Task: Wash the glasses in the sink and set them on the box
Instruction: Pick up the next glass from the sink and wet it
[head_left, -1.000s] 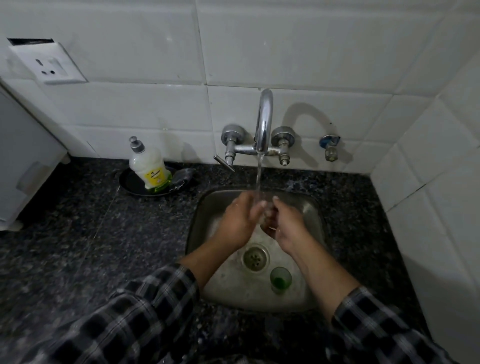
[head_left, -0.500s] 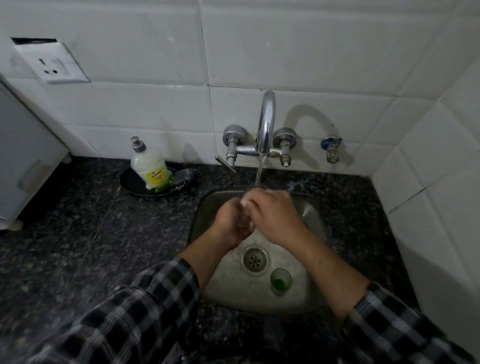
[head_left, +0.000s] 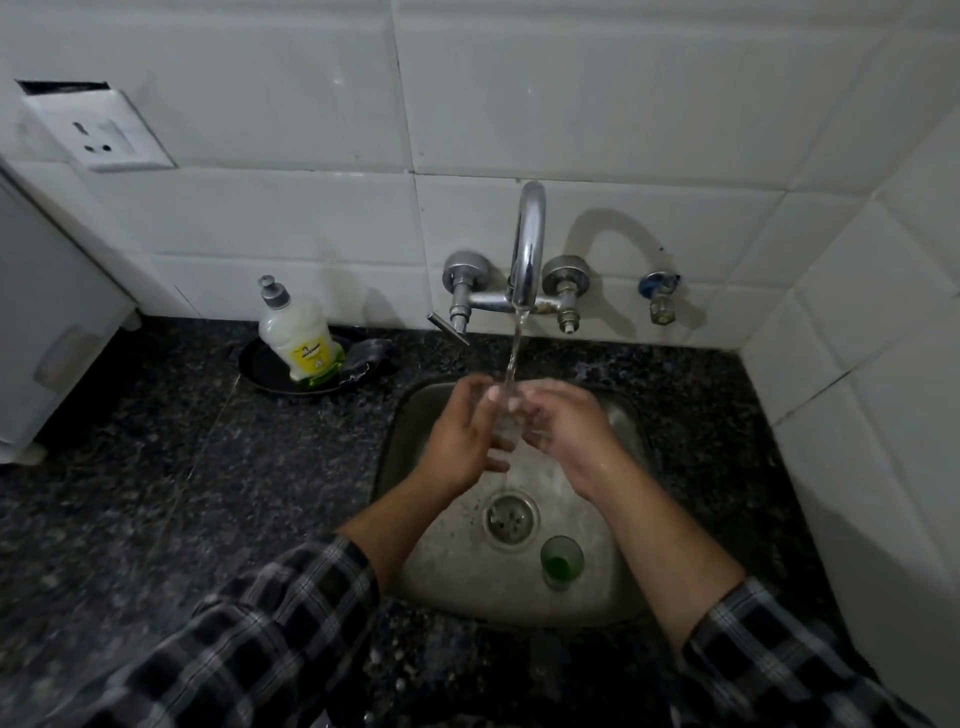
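Over the steel sink (head_left: 631, 587), my left hand (head_left: 462, 436) and my right hand (head_left: 563, 428) are pressed together around a small clear glass (head_left: 505, 427), which sits under the running stream from the tap (head_left: 529, 244). Only a sliver of that glass shows between my fingers. A second small glass (head_left: 561, 561) with green liquid in its bottom stands upright in the sink, near the front and right of the drain (head_left: 511, 519).
A dish-soap bottle (head_left: 298, 338) stands in a black dish (head_left: 260, 369) with a dark sponge (head_left: 363, 358) on the dark granite counter (head_left: 182, 493), left of the tap. A white appliance (head_left: 47, 322) fills the far left. Tiled walls close off the back and right.
My right hand has slid off the top of my left hand to the right, so both hands now flank the glass under the water.
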